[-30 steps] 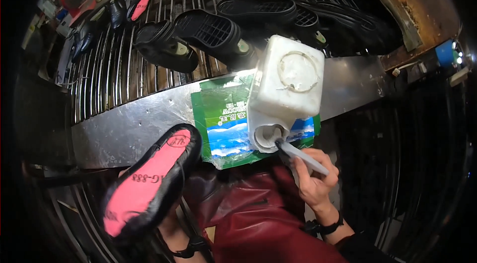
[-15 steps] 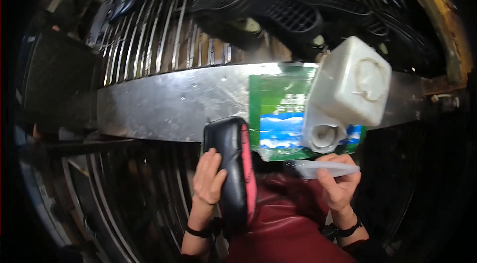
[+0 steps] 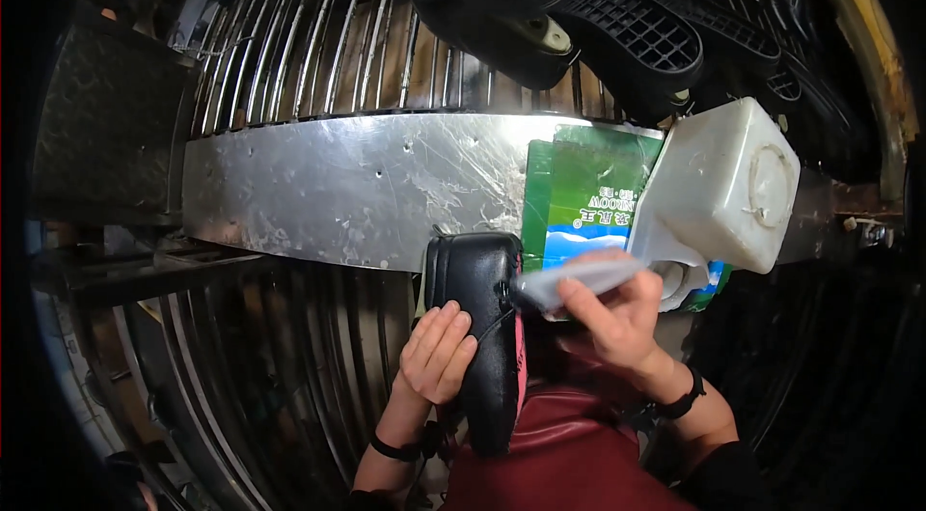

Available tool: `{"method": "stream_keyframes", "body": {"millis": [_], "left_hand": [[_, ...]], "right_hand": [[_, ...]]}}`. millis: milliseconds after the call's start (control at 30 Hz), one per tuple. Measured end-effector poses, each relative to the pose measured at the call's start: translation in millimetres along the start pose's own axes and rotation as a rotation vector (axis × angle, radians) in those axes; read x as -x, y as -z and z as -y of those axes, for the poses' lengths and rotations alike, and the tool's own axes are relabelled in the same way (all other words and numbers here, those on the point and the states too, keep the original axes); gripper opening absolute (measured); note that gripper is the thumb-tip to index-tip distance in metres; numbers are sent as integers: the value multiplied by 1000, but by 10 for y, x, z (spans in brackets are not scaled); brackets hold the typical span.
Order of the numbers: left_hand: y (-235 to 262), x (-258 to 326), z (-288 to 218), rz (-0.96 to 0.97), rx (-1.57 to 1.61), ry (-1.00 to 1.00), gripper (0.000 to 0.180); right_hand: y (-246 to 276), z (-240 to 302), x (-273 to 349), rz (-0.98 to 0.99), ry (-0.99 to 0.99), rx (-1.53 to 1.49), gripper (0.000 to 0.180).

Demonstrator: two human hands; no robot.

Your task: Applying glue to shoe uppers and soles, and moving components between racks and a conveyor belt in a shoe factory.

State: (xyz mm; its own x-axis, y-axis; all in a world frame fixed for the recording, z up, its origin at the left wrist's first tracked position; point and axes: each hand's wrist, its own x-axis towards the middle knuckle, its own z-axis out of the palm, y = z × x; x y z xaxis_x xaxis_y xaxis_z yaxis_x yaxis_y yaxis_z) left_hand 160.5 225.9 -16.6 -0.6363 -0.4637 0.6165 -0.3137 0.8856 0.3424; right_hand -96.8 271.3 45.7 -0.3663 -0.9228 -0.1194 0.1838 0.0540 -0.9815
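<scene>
At far left, a dark metal panel (image 3: pixel 106 125) stands beside a rack of curved metal bars (image 3: pixel 318 38) that runs across the top of the view, with a scratched, shiny sheet-metal ledge (image 3: pixel 328 183) in front of it serving as the table. Below the ledge, a second bank of curved bars (image 3: pixel 260 366) drops away into shadow. Near the centre, the person's left hand (image 3: pixel 436 354) is wrapped around the side of a black shoe (image 3: pixel 482 318), fingers closed against its upper; the shoe is held on edge, its toe end touching the front lip of the ledge and a strip of pink sole (image 3: pixel 521 366) showing along its right side. Under the shoe lies a dark red apron (image 3: pixel 569 453) over the person's lap. Just to the right, the right hand (image 3: pixel 617 323) is curled shut around the pale handle of a brush (image 3: pixel 579 279), whose tip meets the shoe near its top edge; the motion-blurred handle makes the bristles hard to make out. A black band circles each wrist. Behind the brush, a green and blue printed packet (image 3: pixel 588 183) lies flat on the ledge, and a white plastic jug (image 3: pixel 728 188) rests tilted on its right half, mouth facing down toward the person. Above, on the rack, several black rubber shoes (image 3: pixel 559 19) lie with their gridded soles turned up, extending off to the upper right.
</scene>
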Motion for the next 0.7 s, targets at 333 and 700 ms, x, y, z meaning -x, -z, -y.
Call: {"method": "stream_keyframes", "body": {"millis": [333, 700], "left_hand": [[21, -16, -9, -3, 6, 13, 25], [6, -109, -20, -31, 9, 3, 25]], "right_hand": [[-91, 73, -426, -76, -76, 118, 14], [161, 139, 764, 103, -185, -37, 15]]}}
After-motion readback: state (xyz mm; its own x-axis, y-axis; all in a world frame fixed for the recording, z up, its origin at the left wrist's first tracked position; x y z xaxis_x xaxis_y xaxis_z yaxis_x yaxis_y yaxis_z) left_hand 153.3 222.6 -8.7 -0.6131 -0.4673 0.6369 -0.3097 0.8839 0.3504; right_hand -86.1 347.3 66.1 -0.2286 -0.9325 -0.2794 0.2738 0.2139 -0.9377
